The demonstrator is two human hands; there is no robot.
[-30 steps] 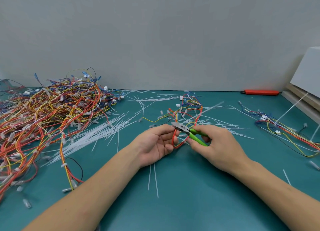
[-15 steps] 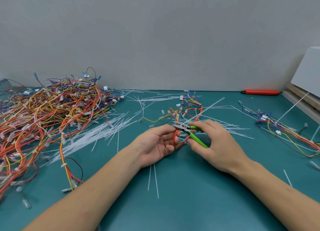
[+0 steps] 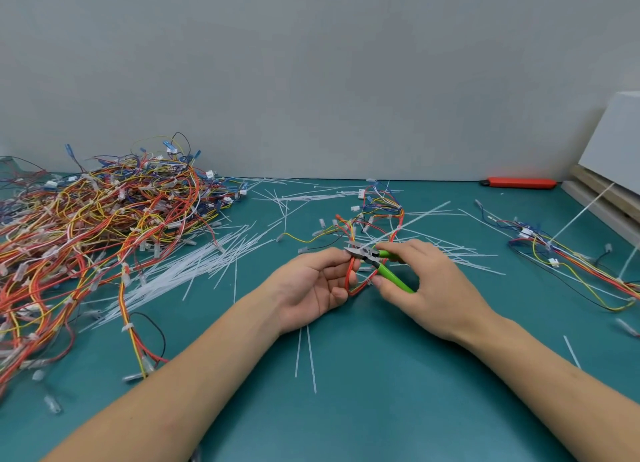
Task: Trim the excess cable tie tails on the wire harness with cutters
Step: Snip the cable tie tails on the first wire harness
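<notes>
A wire harness (image 3: 381, 215) of red, yellow and blue wires lies at the table's middle, with a long white cable tie tail (image 3: 420, 217) sticking up to the right. My left hand (image 3: 311, 285) lies palm up and pinches a red loop of this harness between its fingertips. My right hand (image 3: 429, 281) grips green-handled cutters (image 3: 384, 269). Their metal jaws point left, slightly parted, right at my left fingertips and the red wire.
A big tangle of harnesses (image 3: 93, 233) fills the left side. Loose white cable ties (image 3: 194, 267) are strewn across the teal mat. Another harness (image 3: 568, 264) lies at the right, an orange tool (image 3: 519, 183) by the wall, and stacked boards (image 3: 609, 191) at the far right.
My right hand has spread the cutter handles a little and shifted the jaws slightly up and left. My left hand keeps its hold on the red wire.
</notes>
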